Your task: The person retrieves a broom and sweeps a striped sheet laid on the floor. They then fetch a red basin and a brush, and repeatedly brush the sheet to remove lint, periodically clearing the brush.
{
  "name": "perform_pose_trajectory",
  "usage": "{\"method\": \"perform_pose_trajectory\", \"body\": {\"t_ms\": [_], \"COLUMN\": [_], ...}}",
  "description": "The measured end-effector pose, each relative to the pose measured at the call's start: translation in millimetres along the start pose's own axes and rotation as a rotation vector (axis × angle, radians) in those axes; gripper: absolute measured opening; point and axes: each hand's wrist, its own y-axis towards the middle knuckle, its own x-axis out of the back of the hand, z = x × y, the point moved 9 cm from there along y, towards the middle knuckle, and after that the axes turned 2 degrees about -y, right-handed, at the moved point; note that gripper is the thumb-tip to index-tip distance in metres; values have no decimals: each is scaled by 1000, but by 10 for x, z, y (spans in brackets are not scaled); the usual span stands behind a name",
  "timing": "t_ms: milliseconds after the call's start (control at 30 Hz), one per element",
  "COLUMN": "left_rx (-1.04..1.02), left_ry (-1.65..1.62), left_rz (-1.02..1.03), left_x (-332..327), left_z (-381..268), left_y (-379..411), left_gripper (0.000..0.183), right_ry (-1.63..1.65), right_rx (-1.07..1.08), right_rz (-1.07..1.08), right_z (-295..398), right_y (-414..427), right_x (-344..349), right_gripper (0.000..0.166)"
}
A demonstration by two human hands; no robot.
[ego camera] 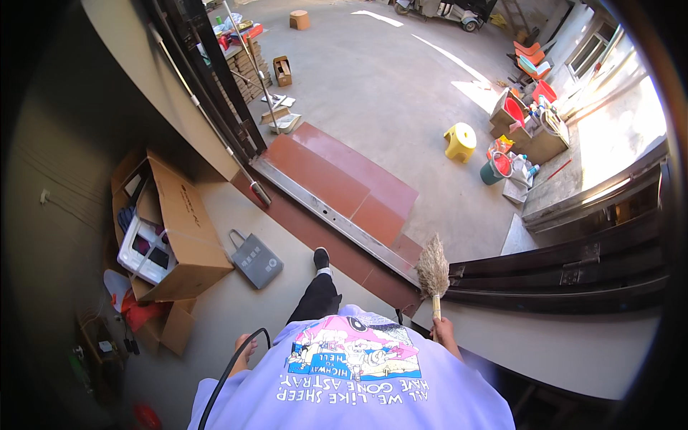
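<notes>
My right hand (443, 330) grips the light wooden handle of a short whisk broom (433, 269). Its bushy straw-coloured head points forward, over the metal door sill (322, 207) near the right door leaf. At my left side hangs my left hand (245, 349), partly covered by a black cable (228, 365) that runs in front of it. Whether its fingers are closed is unclear. A grey carrier bag (257, 262) bearing writing lies on the floor ahead of that hand. My one visible foot, in a dark shoe (321, 258), is just short of the reddish threshold tiles (344, 263).
An opened cardboard box (188, 236) holding a white foam tray stands at left. A long-poled mop (201, 107) leans by the dark door frame (236, 107). Outside are a yellow stool (460, 142), a green bucket (493, 171) and a dustpan (285, 121). The dark door leaf (553, 274) spans the right.
</notes>
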Motion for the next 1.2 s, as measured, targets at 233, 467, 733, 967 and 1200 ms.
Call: {"method": "perform_pose_trajectory", "body": {"t_ms": [233, 467, 733, 967, 1200], "left_rx": [-59, -410, -314, -68, -180], "left_ry": [-3, 15, 217, 351, 165], "left_rz": [56, 114, 196, 192, 94], "left_x": [-136, -855, -1818, -2173, -2707], "left_z": [-1827, -4616, -5260, -5038, -6161], "left_y": [836, 1193, 1552, 1865, 1123], "left_gripper": [20, 21, 18, 16, 16], "right_ry": [97, 287, 242, 8, 123], "right_rx": [-64, -135, -239, -275, -88], "right_rz": [-129, -257, -317, -289, -286], "right_z": [900, 1299, 1845, 2563, 3748], "right_y": [156, 266, 941, 1807, 2655], "right_x": [-346, -407, -286, 226, 738], "right_gripper": [24, 22, 22, 24, 25]}}
